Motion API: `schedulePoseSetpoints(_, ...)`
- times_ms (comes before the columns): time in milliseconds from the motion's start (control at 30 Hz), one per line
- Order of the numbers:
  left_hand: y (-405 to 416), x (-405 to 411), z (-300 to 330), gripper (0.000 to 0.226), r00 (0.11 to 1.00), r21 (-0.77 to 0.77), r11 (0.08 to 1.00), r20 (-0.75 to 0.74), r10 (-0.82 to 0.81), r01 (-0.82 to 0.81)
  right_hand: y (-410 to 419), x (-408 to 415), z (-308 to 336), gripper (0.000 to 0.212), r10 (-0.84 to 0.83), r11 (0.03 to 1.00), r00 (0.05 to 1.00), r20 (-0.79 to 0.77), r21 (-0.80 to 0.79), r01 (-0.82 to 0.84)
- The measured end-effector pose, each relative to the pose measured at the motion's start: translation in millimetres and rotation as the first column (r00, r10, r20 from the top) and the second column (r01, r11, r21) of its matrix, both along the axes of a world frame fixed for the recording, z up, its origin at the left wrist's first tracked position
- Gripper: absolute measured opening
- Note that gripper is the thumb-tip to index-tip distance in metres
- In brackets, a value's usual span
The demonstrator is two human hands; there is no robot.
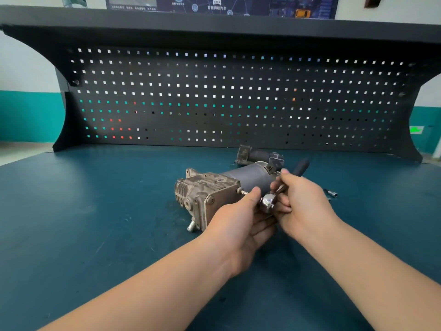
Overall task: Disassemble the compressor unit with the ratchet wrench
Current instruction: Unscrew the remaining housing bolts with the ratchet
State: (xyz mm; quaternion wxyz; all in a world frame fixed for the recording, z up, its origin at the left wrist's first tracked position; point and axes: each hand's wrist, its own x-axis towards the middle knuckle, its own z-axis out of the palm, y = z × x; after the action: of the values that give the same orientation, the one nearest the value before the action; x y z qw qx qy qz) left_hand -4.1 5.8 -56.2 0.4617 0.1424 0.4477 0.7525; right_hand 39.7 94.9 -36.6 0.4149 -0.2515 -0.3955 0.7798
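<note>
R hand [301,199] has its grip wrapped round the shaft of the ratchet wrench [268,203], fingers curled under the chrome head; the black handle sticks out far-right past the knuckles. L hand [243,219] sits just left of it, palm up under the wrench head, thumb pinching a thin shiny bit/extension [244,192] that runs from the wrench head to a bolt on the near-right face of the compressor [214,192]; the rest of the L fingers are half curled beneath, so grip = clenched on the bit. Compressor lies on its side on the blue-green table [95,211], about mid-table, finned metal block end to the left, grey motor cylinder pointing far-right, partly hidden behind both hands. Just behind it, near the back panel, lies a dark bracket-like part [253,155]; can't tell what exactly. A small loose socket [332,193] lies on the table right of the R hand. Black pegboard [214,96] stands along the far edge of the table.
</note>
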Motion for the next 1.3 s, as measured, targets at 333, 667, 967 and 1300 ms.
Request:
schedulePoseSetpoints(333,-4,0,2,0.026,1.0,0.059,0.998,-0.013,-0.024,0.024,-19,11,-1,0.013,-0.228,0.127,0.974,-0.012,0.991,0.042)
schedulePoseSetpoints(667,1,-1,1,0.025,1.0,0.017,1.0,0.023,0.003,-0.004,4,2,1,0.028,0.045,0.999,0.997,0.058,-0.024,-0.044)
schedulePoseSetpoints(967,1,0,3,0.037,0.987,0.047,0.993,0.127,0.101,-0.108,6,0,3,0.03,0.089,0.996,0.992,0.092,-0.027,-0.087)
schedulePoseSetpoints(1300,0,-2,5,0.029,0.982,0.068,0.991,0.162,0.101,-0.113,4,2,5,0.022,-0.011,0.987,0.976,0.219,0.159,-0.025)
